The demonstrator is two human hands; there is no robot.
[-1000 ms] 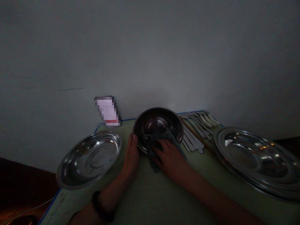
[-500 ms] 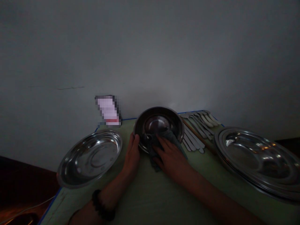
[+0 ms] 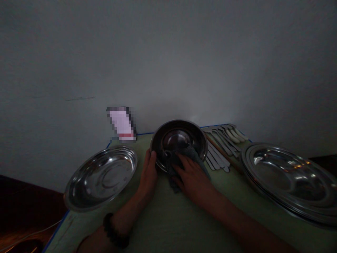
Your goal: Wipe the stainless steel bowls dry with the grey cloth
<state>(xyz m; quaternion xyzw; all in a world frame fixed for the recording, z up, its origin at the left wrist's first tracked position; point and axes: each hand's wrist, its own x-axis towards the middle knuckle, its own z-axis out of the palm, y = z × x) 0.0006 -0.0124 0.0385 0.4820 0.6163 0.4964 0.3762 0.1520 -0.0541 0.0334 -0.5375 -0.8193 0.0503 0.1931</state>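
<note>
A round steel plate [image 3: 179,138] stands in the middle of the pale green table [image 3: 168,218], close to the wall. My left hand [image 3: 148,174] grips its left rim. My right hand [image 3: 192,177] presses a dark grey cloth [image 3: 181,156] against the plate's near inner side, fingers closed over the cloth. Part of the cloth hangs over the rim under my palm.
A steel plate [image 3: 101,177] lies at the left, near the table's corner. A stack of larger steel plates [image 3: 286,179] sits at the right. Several spoons [image 3: 223,144] lie in a row behind the middle plate. A blurred-out upright item [image 3: 121,123] leans on the wall.
My right hand with the cloth has shifted slightly up into the plate. The left hand stays on the rim.
</note>
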